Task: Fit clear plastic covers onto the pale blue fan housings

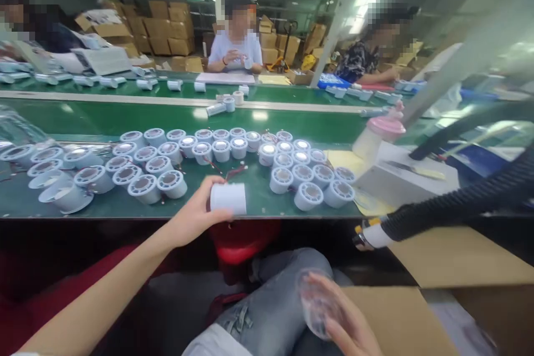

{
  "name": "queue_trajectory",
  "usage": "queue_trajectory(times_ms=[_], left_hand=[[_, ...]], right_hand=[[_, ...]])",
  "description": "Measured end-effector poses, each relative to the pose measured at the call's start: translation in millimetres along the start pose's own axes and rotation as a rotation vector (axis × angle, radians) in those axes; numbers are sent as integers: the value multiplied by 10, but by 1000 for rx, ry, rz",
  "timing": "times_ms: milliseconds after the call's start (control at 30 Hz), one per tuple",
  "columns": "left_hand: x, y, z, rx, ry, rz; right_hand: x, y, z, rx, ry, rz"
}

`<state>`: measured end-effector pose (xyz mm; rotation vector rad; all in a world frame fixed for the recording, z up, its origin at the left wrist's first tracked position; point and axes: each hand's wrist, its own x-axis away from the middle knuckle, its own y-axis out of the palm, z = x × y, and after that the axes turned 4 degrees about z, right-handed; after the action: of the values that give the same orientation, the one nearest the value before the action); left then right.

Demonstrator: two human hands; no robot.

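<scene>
My left hand (208, 206) grips a pale blue plastic cylinder (229, 199) lying on its side at the front edge of the green bench (200, 178). Thin wires (236, 171) show just behind it. Low over my lap, my right hand (342, 311) is closed around a clear round plastic piece (315, 306), blurred by motion, perhaps a cap or cup. Several similar cylinders stand upright on the bench, in a group left of my left hand (144, 188) and another to its right (309, 196). Some have slotted tops and trailing wires.
A black corrugated hose (450, 194) reaches in from the right above an open cardboard box (459, 256). A pink-topped bottle (381, 128) stands by a white box (409, 172). Across the green conveyor (167, 117), with small cylinders on it, sit several people (236, 50). A red stool (237, 247) is under the bench.
</scene>
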<state>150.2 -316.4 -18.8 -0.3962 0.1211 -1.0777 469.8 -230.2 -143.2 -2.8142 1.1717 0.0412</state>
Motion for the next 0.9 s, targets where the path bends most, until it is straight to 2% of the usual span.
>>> queue_trajectory(times_ms=[67,133,200,233,300,367,433,500,600,700,800,900], left_hand=[[112,321,-124,523,-230,-363],[168,626,-257,725,-485,-593],[190,857,-345,647,-612,-702],[194,932,-361,551,-606,-742],[196,1005,-334,312,-483,-806],[200,1006,-253,60,-238,-797],[217,982,-166,-156,20,-696],[245,968,-118,-277,189,-569],[279,983,-151,-270,228,-425],[279,1026,-265,-176,236,-344],[253,1064,-396,-129,305,-338],[233,1079,-499,-105,322,-418]], right_hand=[[-86,121,-208,399,-195,11],[-178,225,-400,696,-392,29],[-248,292,-525,902,-479,74],[-268,311,-558,985,-488,92],[-284,321,-577,1111,-449,117],[-279,303,-557,1165,-386,89],[-268,269,-534,1113,-307,23],[-256,233,-533,938,-209,-60],[-241,199,-584,597,-54,-97],[-237,200,-652,412,43,-36],[-248,202,-683,342,96,58],[-274,171,-668,212,189,132]])
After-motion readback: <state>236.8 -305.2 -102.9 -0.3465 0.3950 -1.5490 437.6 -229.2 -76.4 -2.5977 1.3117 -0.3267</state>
